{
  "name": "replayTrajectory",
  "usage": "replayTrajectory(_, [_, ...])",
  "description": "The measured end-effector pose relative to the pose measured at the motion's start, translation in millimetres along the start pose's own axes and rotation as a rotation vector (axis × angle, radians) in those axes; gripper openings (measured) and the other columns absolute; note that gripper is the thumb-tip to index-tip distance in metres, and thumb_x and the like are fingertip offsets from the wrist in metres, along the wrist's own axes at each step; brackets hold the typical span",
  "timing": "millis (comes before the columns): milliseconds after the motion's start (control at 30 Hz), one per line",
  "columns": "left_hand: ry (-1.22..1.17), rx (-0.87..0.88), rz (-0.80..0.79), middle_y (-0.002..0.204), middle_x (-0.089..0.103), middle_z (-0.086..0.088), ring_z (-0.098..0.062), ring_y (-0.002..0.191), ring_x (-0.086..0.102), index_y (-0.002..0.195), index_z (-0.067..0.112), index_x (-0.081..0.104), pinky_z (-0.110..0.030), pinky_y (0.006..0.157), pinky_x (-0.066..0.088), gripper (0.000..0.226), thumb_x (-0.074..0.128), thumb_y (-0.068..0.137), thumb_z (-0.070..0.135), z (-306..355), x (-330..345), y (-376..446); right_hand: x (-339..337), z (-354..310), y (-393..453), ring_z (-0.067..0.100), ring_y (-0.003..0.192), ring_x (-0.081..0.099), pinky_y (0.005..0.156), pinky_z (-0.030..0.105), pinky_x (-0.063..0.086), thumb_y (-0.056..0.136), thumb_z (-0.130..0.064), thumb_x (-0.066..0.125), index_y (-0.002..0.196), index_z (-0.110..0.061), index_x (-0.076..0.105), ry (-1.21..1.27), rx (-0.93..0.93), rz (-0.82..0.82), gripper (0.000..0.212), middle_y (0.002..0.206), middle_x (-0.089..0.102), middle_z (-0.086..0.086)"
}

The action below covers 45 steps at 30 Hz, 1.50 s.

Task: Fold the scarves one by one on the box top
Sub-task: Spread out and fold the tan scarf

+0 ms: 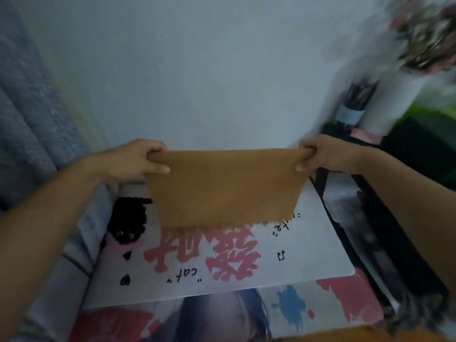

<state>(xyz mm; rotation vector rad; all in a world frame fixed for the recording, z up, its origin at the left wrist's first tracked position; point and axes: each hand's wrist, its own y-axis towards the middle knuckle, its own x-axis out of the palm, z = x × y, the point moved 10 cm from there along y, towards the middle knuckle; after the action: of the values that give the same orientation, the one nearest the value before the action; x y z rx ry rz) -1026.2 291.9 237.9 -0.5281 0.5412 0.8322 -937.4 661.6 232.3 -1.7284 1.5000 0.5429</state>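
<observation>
I can't make out the smeared clutter [417, 45] top right; scarf [225, 187] hides the box top's [308, 255] far print.

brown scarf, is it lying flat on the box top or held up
Held up: the brown cloth scarf hangs from both hands, left hand and right hand gripping its top corners above the white printed box top.

Both forearms bare — no sleeves, rings or watch visible.
</observation>
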Motion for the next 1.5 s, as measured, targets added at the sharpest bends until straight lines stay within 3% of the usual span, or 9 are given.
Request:
replayTrajectory(267, [0.416, 0.242, 0.402, 0.094, 0.054, 0.008, -0.015, 0.084, 0.054, 0.089, 0.024, 0.059, -0.035, 0.068, 0.047, 0.035, 0.073, 0.077, -0.006, -9, 30, -45, 23, 11, -21, 0.025, 0.079, 0.061, 0.07, 0.037, 0.049, 0.073, -0.001, 0.068, 0.08, -0.024, 0.056, -0.19, -0.268, 0.459, 0.027, 0.082, 0.064, 0.001])
replayTrajectory(533, [0.641, 0.057, 0.236, 0.084, 0.053, 0.006, -0.019, 0.077, 0.056, 0.079, 0.025, 0.052, -0.03, 0.061, 0.046, 0.053, 0.087, 0.046, 0.002, -166, 261, -111, 258, 148, -86, 0.033, 0.096, 0.059, 0.067, 0.042, 0.055, 0.07, -0.01, 0.083, 0.095, -0.02, 0.049, -0.578, -0.191, 0.199, 0.044, 0.12, 0.062, 0.01])
replayTrajectory(733, [0.496, -0.063, 0.302, 0.105, 0.063, -0.001, -0.025, 0.091, 0.061, 0.1, 0.021, 0.068, -0.037, 0.069, 0.053, 0.042, 0.083, 0.065, 0.003, -188, 255, -120, 271, 167, -94, 0.035, 0.112, 0.053, 0.08, 0.047, 0.056, 0.055, -0.009, 0.092, 0.097, -0.016, 0.049, -0.532, -0.017, 0.096, 0.061, 0.138, 0.047, 0.013])
replayTrajectory(900, [0.186, -0.03, 0.402, 0.124, 0.062, 0.003, -0.02, 0.116, 0.056, 0.103, 0.017, 0.071, -0.035, 0.098, 0.045, 0.028, 0.066, 0.084, -0.004, -167, 205, -115, 206, 123, -98, 0.021, 0.132, 0.044, 0.102, 0.035, 0.044, 0.082, 0.003, 0.07, 0.087, -0.014, 0.054, -0.102, -0.044, 0.345, 0.024, 0.132, 0.057, -0.001])
replayTrajectory(1000, [-0.349, -0.158, 0.444, 0.108, 0.069, 0.006, -0.003, 0.097, 0.064, 0.104, 0.021, 0.068, -0.02, 0.086, 0.048, 0.028, 0.063, 0.092, -0.004, -117, 138, -108, 147, 95, -86, 0.004, 0.113, 0.058, 0.094, 0.023, 0.042, 0.089, 0.002, 0.06, 0.092, -0.004, 0.054, 0.374, 0.077, 0.302, 0.009, 0.116, 0.066, -0.007])
replayTrajectory(1067, [-0.587, -0.186, 0.49, 0.098, 0.073, 0.004, -0.001, 0.087, 0.068, 0.101, 0.023, 0.069, -0.021, 0.08, 0.049, 0.018, 0.06, 0.097, 0.008, -81, 94, -102, 102, 62, -80, 0.019, 0.085, 0.059, 0.079, 0.031, 0.043, 0.085, -0.005, 0.059, 0.085, 0.001, 0.045, 0.575, 0.068, 0.28, 0.015, 0.084, 0.06, 0.004])
replayTrajectory(1133, [-0.792, -0.249, 0.52, 0.095, 0.077, -0.002, -0.013, 0.086, 0.071, 0.103, 0.019, 0.072, -0.033, 0.082, 0.054, 0.013, 0.062, 0.097, 0.016, -57, 61, -94, 68, 27, -79, 0.026, 0.08, 0.056, 0.073, 0.035, 0.047, 0.089, -0.009, 0.063, 0.088, 0.0, 0.051, 0.717, 0.069, 0.267, 0.015, 0.081, 0.057, 0.008])
replayTrajectory(1333, [-0.815, -0.473, 0.347, 0.11, 0.073, -0.019, -0.031, 0.097, 0.07, 0.118, -0.001, 0.068, -0.038, 0.085, 0.057, 0.026, 0.061, 0.099, 0.016, -16, 50, -92, 48, -21, -85, 0.022, 0.097, 0.066, 0.071, 0.034, 0.053, 0.096, -0.024, 0.062, 0.114, -0.019, 0.063, 0.684, 0.261, 0.259, 0.019, 0.107, 0.07, 0.004])
replayTrajectory(1500, [-0.904, -0.299, 0.565, 0.105, 0.073, -0.013, -0.026, 0.093, 0.071, 0.114, 0.009, 0.067, -0.039, 0.083, 0.058, 0.017, 0.06, 0.098, 0.009, 24, 57, -111, 65, -68, -112, 0.029, 0.088, 0.068, 0.082, 0.048, 0.06, 0.094, -0.021, 0.061, 0.108, -0.01, 0.061, 0.699, 0.236, 0.419, 0.018, 0.097, 0.068, 0.013])
